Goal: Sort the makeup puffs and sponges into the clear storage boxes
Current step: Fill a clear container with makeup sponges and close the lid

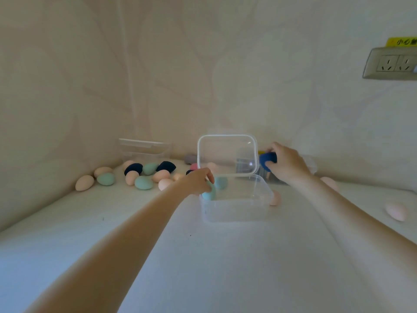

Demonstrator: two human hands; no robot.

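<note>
A clear storage box (pixel 237 199) stands near the middle of the white bench (pixel 225 267), its hinged lid (pixel 227 153) raised upright at the back. The left hand (pixel 198 180) reaches over the box's left wall, fingers curled around a teal sponge (pixel 208 193) held at the rim; a second teal sponge (pixel 221 182) lies inside the box just beyond it. The right hand (pixel 286 162) is behind and to the right of the lid, fingers closed on a dark blue sponge (pixel 268 161).

Toward the bench's back left corner a loose group of sponges lies scattered: peach ones (pixel 84 182), teal ones (pixel 106 179) and navy ones (pixel 133 168). Behind them, against the wall, stands a second clear box (pixel 144 149). A peach sponge (pixel 275 198) touches the open box's right wall from outside, and a pale pink sponge (pixel 396 211) lies well apart near the bench's right edge. Behind the lid sits something that may be another clear container (pixel 312 166), too blurred to tell. A wall socket (pixel 392 63) is mounted at the upper right.
</note>
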